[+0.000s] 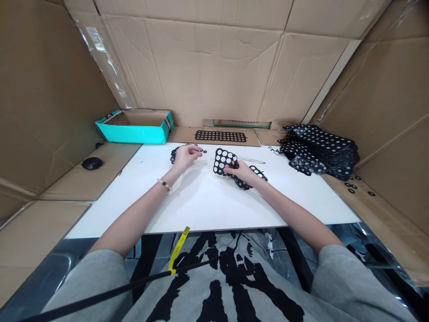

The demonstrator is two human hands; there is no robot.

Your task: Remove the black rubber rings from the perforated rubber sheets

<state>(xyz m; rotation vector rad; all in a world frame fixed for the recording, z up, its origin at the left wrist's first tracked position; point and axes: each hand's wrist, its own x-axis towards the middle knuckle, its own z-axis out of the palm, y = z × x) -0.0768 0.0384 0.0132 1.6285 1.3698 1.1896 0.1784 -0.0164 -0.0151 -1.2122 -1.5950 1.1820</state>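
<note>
My left hand (186, 156) is over the white board (201, 201), its thumb and fingertips pinched around something too small to make out. Beside the fingertips lies a small black ring (205, 151). Partly behind that hand rests a small dark pile (173, 155). My right hand (240, 171) grips a black sheet with round white holes (224, 162), held tilted above the board by its lower right corner. More perforated black pieces (258, 172) lie under and beside the right hand.
A turquoise box (134, 133) stands at the back left, a black round object (92, 163) below it. A perforated black strip (220, 136) lies at the back. Perforated sheets (321, 150) are piled right, near small rings (351, 191). Cardboard walls surround the board.
</note>
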